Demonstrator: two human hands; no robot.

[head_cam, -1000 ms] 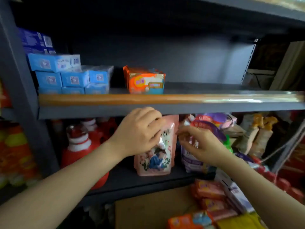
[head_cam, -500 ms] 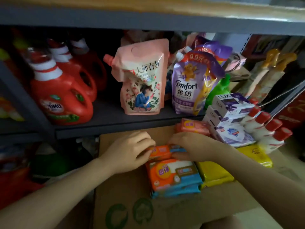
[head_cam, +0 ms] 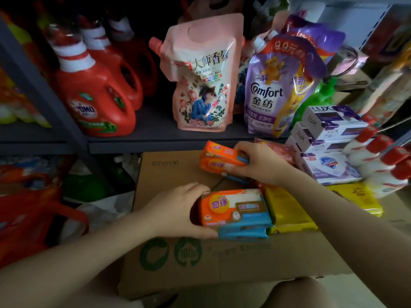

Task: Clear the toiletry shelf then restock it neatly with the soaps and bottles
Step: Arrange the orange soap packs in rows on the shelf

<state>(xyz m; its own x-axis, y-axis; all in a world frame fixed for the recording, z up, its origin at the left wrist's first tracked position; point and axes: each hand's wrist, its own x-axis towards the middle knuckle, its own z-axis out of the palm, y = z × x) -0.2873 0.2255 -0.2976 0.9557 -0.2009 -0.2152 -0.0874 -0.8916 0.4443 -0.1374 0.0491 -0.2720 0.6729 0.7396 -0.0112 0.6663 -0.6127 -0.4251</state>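
Dim shelving fills the view ahead, with a cardboard box (head_cam: pixel 178 258) lying flat in front of it as my work surface. On the shelf (head_cam: pixel 155 130) stand red jugs (head_cam: pixel 95 103), a pink pouch (head_cam: pixel 204 81) and a purple pouch (head_cam: pixel 275 90). My left hand (head_cam: pixel 175 212) curls round the near soap pack (head_cam: pixel 233 210) on the box — fingers over its left end. My right hand (head_cam: pixel 260 163) grips a second soap pack (head_cam: pixel 220 160), lifted just behind. Yellow packs (head_cam: pixel 287 212) and white soap boxes (head_cam: pixel 329 134) sit to the right.
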